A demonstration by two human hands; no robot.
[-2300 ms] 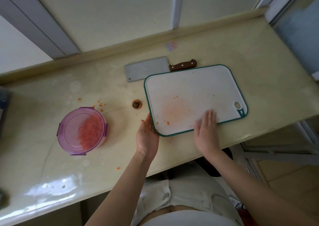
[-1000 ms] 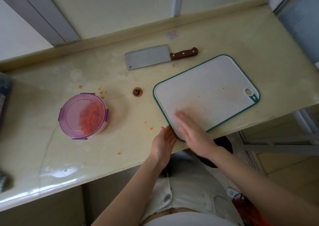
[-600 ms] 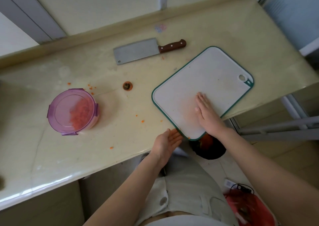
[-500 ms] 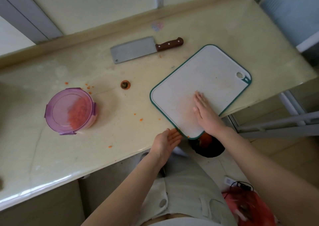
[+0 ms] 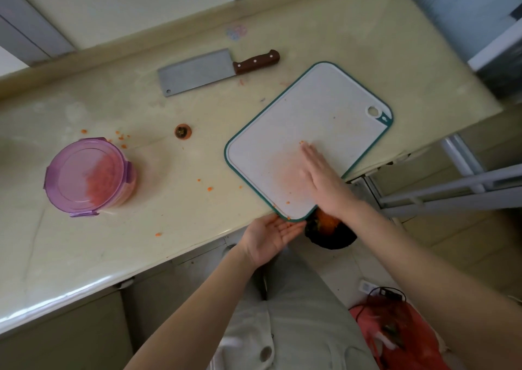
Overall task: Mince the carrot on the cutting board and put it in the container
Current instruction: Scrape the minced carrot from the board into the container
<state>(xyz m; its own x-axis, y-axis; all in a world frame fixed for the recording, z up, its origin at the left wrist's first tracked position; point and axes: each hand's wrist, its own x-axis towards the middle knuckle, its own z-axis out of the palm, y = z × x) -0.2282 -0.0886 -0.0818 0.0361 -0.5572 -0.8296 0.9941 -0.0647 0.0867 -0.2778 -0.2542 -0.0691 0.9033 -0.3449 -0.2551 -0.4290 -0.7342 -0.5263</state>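
Minced carrot (image 5: pixel 103 179) sits in the lidded purple container (image 5: pixel 70 171) at the left of the counter (image 5: pixel 169 217), loose bits (image 5: pixel 209 189) strewn between it and the cutting board (image 5: pixel 324 109), whose near corner overhangs a dark bin (image 5: pixel 336 242). The right hand (image 5: pixel 322 179) lies flat on the board, fingers straight; the left hand (image 5: pixel 269 234) is held open, palm up, under that corner. A cleaver (image 5: pixel 197 71) and a carrot stub (image 5: pixel 183 131) lie beyond.

Matt plastic cutting board (image 5: pixel 308 121); translucent plastic container (image 5: pixel 87 176); dull metal cleaver (image 5: pixel 197 71), wood handle.

Black bin (image 5: pixel 330 238) below counter (image 5: pixel 169 228) edge; red bag (image 5: pixel 409 341).
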